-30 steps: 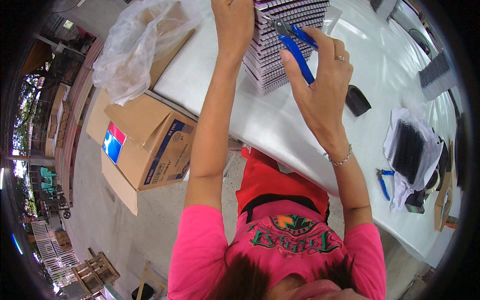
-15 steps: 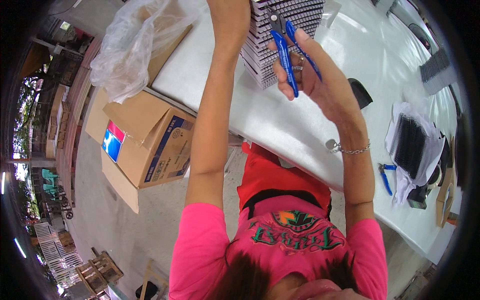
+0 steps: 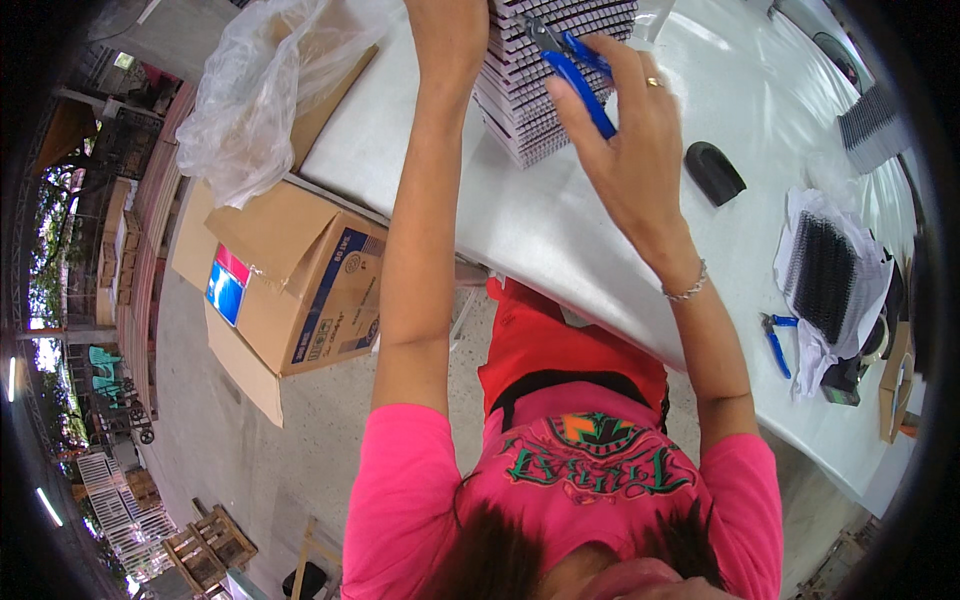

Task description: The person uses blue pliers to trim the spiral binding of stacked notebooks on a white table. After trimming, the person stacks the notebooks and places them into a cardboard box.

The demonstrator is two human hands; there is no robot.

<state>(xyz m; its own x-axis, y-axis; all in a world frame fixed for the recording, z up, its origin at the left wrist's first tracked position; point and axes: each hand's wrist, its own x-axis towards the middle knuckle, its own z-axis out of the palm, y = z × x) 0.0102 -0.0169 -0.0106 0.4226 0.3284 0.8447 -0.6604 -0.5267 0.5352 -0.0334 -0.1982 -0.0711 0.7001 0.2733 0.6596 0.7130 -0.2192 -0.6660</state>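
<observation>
Blue-handled flush cutters are in my right hand, its fingers closed around the handles. Their metal jaws point up and left over a tall stack of white pieces with rows of dark grid-like teeth. At the stack's left side is my left hand, with only its back and wrist in view. Its fingers are cut off by the upper edge, so I cannot tell what they do.
A black rounded piece lies on the white table. To the right are black mesh pieces on white paper, a second pair of blue-handled cutters and another stack. At left stands an open cardboard box beside clear plastic.
My right hand has turned over, from palm up to its back showing. The cutters turned with it, and their jaws shifted slightly left over the stack. My left hand moved little.
</observation>
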